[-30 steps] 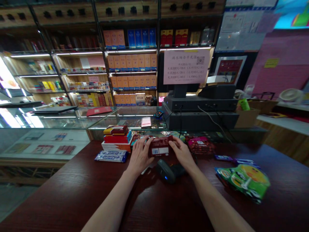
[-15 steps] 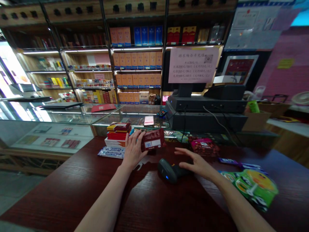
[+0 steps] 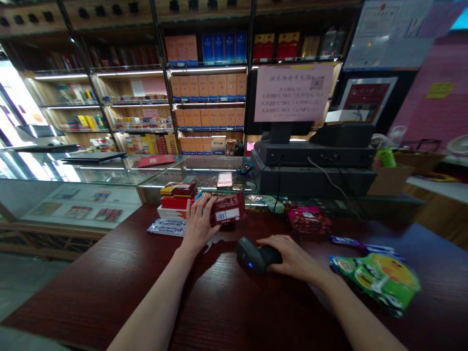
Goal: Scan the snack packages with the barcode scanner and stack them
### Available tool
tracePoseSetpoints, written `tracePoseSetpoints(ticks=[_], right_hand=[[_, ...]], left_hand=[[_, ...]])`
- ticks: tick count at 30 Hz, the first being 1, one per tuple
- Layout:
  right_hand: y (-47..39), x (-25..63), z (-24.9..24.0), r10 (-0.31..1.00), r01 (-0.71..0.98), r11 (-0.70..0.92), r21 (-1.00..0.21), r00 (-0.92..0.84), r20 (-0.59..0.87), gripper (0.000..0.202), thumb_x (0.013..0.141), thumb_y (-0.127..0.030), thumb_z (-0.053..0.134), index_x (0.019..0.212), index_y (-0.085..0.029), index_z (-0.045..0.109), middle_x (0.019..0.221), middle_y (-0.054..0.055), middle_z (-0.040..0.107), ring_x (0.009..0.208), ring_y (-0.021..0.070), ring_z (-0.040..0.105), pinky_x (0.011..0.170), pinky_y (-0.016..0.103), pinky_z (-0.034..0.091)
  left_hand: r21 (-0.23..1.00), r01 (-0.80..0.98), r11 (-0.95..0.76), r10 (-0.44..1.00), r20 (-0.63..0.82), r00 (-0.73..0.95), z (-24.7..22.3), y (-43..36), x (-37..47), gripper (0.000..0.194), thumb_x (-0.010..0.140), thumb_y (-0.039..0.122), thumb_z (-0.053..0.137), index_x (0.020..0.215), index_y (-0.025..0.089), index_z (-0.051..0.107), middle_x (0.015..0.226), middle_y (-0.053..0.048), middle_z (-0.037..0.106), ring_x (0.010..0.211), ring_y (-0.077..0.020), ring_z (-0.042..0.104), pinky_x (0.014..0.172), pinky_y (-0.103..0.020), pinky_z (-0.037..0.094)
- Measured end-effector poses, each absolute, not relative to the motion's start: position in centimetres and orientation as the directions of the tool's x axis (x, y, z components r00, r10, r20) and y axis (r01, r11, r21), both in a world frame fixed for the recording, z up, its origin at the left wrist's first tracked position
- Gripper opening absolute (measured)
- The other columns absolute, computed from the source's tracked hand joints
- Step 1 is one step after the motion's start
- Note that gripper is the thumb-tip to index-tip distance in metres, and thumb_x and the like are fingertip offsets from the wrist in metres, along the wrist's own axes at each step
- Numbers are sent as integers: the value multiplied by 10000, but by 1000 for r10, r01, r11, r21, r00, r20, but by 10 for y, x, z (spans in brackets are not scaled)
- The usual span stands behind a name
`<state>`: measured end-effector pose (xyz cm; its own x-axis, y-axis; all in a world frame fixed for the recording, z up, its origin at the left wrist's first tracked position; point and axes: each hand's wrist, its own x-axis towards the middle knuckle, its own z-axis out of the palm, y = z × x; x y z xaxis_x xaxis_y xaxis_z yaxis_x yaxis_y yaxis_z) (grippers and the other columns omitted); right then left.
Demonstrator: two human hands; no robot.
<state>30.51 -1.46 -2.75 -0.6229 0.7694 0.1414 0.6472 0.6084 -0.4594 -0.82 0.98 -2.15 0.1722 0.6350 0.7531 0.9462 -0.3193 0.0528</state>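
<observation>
My left hand is closed on a dark red snack packet, held up with its white barcode label facing me. My right hand has its fingers around the handle of a black barcode scanner, which lies on the brown counter with a blue light lit on its head. Just behind my left hand stands a stack of red and yellow packets on a white box. A blue and silver packet lies flat to its left.
On the right lie a green snack bag, a purple packet and a pink-red packet. A cash register with a paper sign stands behind. Glass display cases and goods shelves fill the back.
My right hand has moved left and closed around the scanner's handle; before, it hovered open beside it. My left hand still holds the dark red packet, nearly in place.
</observation>
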Motion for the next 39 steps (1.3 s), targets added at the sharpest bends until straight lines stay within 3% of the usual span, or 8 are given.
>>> tracePoseSetpoints(ticks=[7,13,20,39], right_hand=[[-16,304,-25,755,637,641,-429,-624,202,499,826,-334,701,1307,-264,589,1246,66,663,1166,262,573,1031,416,378],[-24,296,-11,760,617,641,-456,-593,266,502,857,-338,679,1339,-269,556,1270,63,650,1156,255,571,1017,408,386],[-28,296,-4,765,593,624,-509,-596,244,498,855,-342,671,1337,-298,552,1243,43,647,1107,242,577,964,379,421],[-30,295,-4,771,619,618,-485,-597,220,432,859,-392,666,1270,-289,582,1223,51,646,1085,254,571,962,397,416]], left_hand=[[38,952,-305,624,763,170,-23,10,-10,817,756,338,750,1471,222,372,1475,-128,458,1387,-326,390,1228,-563,128],[48,956,-289,623,768,150,-22,9,-9,856,714,264,776,1470,227,376,1472,-125,459,1386,-331,390,1229,-570,126],[45,959,-280,609,781,141,-25,11,-12,864,708,240,780,1472,229,376,1480,-124,451,1399,-326,373,1232,-574,111],[37,964,-263,606,784,135,-29,12,-12,852,724,285,784,1476,238,388,1501,-120,445,1442,-330,325,1238,-579,62]])
